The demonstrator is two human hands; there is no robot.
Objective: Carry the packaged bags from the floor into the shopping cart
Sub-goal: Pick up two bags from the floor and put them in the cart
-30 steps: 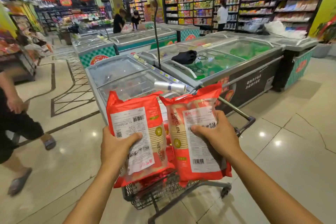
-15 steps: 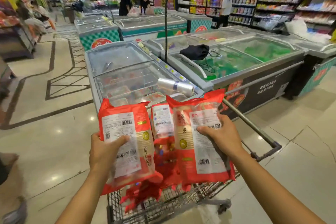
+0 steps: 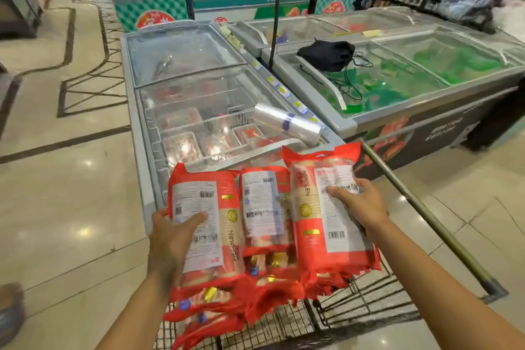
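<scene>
Now gripping one red bag in the left hand, thumb pressed across its white label, fingers clamped round its left edge. Gripping a second red bag in the right hand, fingers clamped on its right edge. Holding both upright over the near end of the shopping cart, either side of a third bag standing on more red bags heaped in the wire basket. Facing glass-topped freezers beyond, with a roll of plastic film on the near one.

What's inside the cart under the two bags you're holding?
More red packaged bags, piled in the shopping cart. The held bags hide part of the pile, and whatever lies beneath it.
</scene>
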